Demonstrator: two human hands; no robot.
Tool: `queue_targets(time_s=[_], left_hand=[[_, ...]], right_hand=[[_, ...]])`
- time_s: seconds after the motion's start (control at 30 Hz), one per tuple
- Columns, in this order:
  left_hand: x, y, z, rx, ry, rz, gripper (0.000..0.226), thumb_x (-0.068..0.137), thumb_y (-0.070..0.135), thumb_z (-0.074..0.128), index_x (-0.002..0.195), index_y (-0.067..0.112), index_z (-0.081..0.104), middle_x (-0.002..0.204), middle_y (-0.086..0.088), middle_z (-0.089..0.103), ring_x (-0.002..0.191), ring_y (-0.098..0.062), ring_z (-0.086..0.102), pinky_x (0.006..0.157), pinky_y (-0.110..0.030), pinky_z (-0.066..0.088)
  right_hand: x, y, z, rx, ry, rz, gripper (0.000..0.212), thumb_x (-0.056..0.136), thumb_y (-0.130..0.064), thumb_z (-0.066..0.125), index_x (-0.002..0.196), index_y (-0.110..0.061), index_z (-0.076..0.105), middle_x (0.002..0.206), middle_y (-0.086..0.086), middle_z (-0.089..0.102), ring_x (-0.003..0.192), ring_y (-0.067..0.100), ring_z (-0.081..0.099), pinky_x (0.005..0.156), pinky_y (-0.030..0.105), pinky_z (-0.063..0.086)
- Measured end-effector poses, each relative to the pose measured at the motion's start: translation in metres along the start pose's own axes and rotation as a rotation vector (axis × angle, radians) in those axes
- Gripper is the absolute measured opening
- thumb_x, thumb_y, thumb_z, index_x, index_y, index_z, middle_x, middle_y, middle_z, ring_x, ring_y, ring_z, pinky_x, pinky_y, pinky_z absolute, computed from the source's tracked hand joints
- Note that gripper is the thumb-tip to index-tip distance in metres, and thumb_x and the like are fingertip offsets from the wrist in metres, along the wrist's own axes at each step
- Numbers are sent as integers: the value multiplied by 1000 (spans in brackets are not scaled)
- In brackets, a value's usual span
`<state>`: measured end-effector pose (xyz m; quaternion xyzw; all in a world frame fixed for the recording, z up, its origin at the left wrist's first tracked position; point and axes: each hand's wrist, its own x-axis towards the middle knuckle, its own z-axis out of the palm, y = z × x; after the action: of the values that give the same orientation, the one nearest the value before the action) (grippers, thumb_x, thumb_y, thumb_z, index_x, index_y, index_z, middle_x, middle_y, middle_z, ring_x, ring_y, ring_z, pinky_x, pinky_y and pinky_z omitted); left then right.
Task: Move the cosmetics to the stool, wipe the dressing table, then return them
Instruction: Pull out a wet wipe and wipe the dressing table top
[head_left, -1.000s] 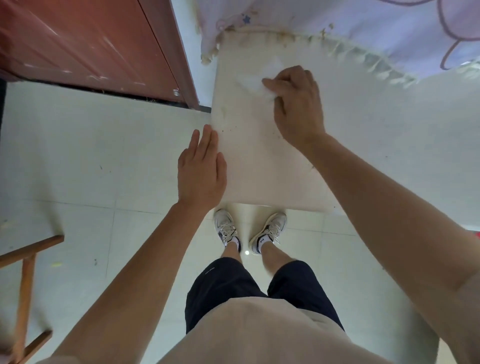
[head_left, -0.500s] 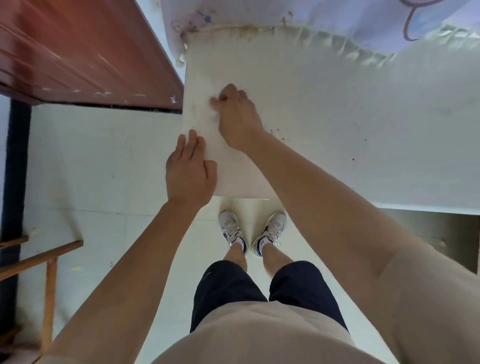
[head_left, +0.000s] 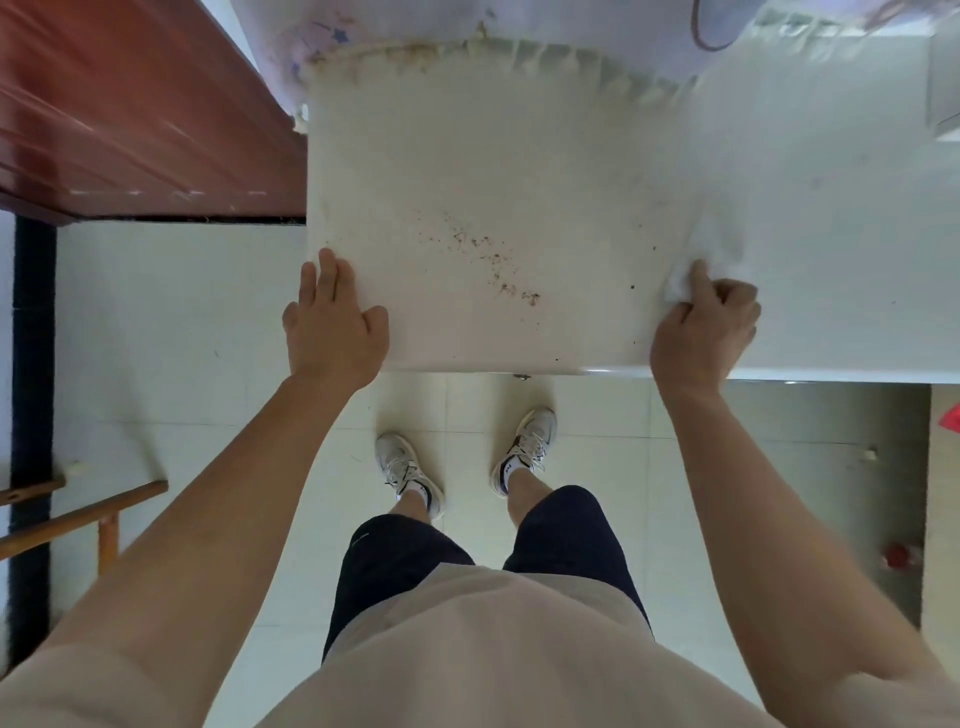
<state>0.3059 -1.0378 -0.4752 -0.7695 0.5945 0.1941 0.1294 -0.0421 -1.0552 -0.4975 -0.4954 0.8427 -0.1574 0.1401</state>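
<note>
Sits on the head and looks steeply down, slightly forward, over the near edge of the white desk (head_left: 493, 171). Hangs close above the desk, wide-angle, bending straight edges toward the borders. Takes in the desk's left near corner and near edge across mid-frame, with the left grip (head_left: 335, 322) flat on that corner and the right grip (head_left: 701, 327) curled on a white cloth (head_left: 717, 244) further right along the edge. Shows below the desk's edge tiled floor (head_left: 166, 322), shoes (head_left: 410, 475) and shirt front (head_left: 467, 649); left of the desk, a red-brown wooden panel (head_left: 130, 114).
</note>
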Motion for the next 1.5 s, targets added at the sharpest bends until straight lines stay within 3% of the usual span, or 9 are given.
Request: queue_targets(time_s=[0.23,0.53,0.63,0.73,0.87,1.1,1.23,1.37,1.5], left_hand=[[-1,-3,-6,-26,-12,28,62,99,32,29,153,4,18,163,-10,9,150,-29,9,112,-52,30],[-11,-53,-1,-271,106,261,47,98,11,40,144,6,45,157,-2,33,146,-17,25,115,-31,24],[-17,-65,5,-346,121,270,43,97,9,43,139,3,51,156,-4,35,144,-17,29,112,-24,21],[-21,-72,12,-361,145,285,44,93,13,42,133,0,56,151,-10,40,138,-24,34,107,-35,34],[-21,-79,15,-340,154,362,50,86,14,40,129,-4,59,144,-18,47,129,-35,43,100,-42,44],[-15,-89,14,-363,185,399,46,83,9,43,122,0,66,139,-14,55,122,-31,50,96,-38,46],[-14,-87,10,-335,204,419,43,80,7,45,117,1,68,132,-16,58,115,-37,54,89,-41,50],[-13,-88,10,-328,208,416,42,82,8,45,117,1,69,132,-15,59,115,-36,55,89,-43,52],[-15,-90,11,-337,223,428,42,82,5,46,118,-4,67,133,-17,59,115,-34,59,94,-42,50]], right_hand=[[-64,-53,27,-169,-136,-123,67,81,9,44,145,-8,39,127,17,47,104,33,46,84,36,35],[-124,-176,75,104,-307,-485,61,82,4,49,142,-4,47,122,19,51,104,37,48,90,45,45],[-99,-167,62,344,-68,-418,56,79,11,47,133,-1,59,114,25,54,101,42,53,92,39,45],[-53,-126,48,331,206,-145,56,84,6,41,136,-5,57,116,24,51,105,36,51,87,20,34],[-29,-98,51,-122,125,216,60,91,-1,40,150,-9,34,136,18,40,117,37,43,99,39,37],[-89,-226,114,-185,-211,-445,62,85,-3,39,147,-7,35,133,17,44,111,37,45,89,43,39],[-107,-255,118,54,-411,-673,53,90,-1,45,142,-9,50,127,15,49,110,33,48,94,38,41],[-69,-216,85,349,-156,-438,50,87,7,45,131,-7,63,117,20,53,108,35,51,97,31,41],[-22,-139,56,109,35,-88,55,90,1,41,141,-15,54,123,21,47,110,37,50,97,37,41]])
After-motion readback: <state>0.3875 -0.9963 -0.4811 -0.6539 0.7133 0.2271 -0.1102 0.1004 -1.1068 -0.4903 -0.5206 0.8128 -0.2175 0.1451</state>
